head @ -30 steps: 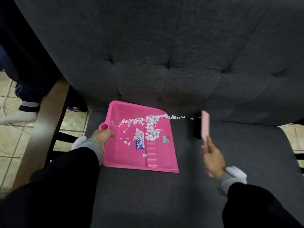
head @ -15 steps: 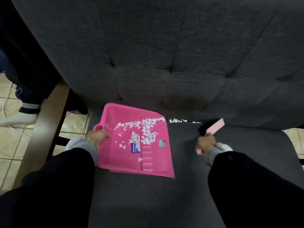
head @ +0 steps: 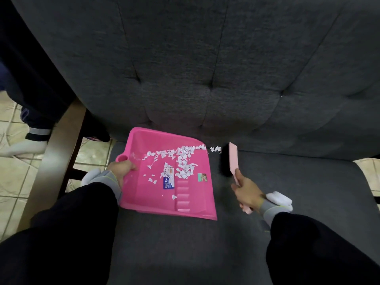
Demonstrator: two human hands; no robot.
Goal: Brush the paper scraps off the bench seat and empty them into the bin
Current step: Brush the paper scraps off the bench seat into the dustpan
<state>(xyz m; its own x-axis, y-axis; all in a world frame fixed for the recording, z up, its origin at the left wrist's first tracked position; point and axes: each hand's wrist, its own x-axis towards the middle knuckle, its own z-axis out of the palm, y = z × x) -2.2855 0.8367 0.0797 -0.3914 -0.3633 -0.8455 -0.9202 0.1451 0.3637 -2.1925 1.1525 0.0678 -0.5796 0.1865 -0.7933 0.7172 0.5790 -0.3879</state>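
Observation:
A pink dustpan (head: pixel 156 204) lies flat on the dark grey bench seat (head: pixel 205 254), its open edge to the right. My left hand (head: pixel 121 170) grips its handle at the left rim. Several white paper scraps (head: pixel 183 161) lie inside the pan. A few more scraps (head: pixel 215 149) sit on the seat just right of the pan's far corner, by the backrest crease. My right hand (head: pixel 246 192) grips the pale pink brush (head: pixel 233 159), whose dark bristles touch the seat just right of those scraps.
The tufted grey backrest (head: pixel 205 68) rises directly behind the pan. A wooden frame piece (head: pixel 53 161) borders the seat's left side, with tiled floor (head: pixel 14 182) beyond it. Another person's leg and white sock (head: pixel 26 145) stand on that floor. No bin is in view.
The brush swung down low at the crease, then came back upright with its bristles beside the loose scraps. The scraps on the seat now lie nearer the pan's lip. The pan stayed put.

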